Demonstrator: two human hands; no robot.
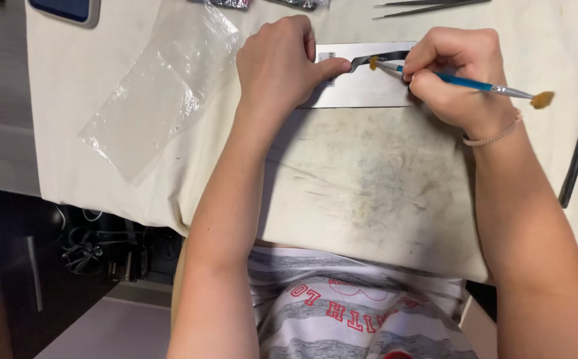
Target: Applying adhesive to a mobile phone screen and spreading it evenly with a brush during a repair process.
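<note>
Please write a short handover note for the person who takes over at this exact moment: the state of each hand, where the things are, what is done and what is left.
Left hand: pressing down on the flat grey panel on the cloth-covered table, thumb beside the dark curved strip.
Right hand: holding the blue double-ended brush, one brownish tip touching the strip, the other tip free.
Nearby: clear plastic bag to the left, tweezers at the top.
Done: cannot tell how much is brushed.
Left: probably the rest of the strip.
</note>
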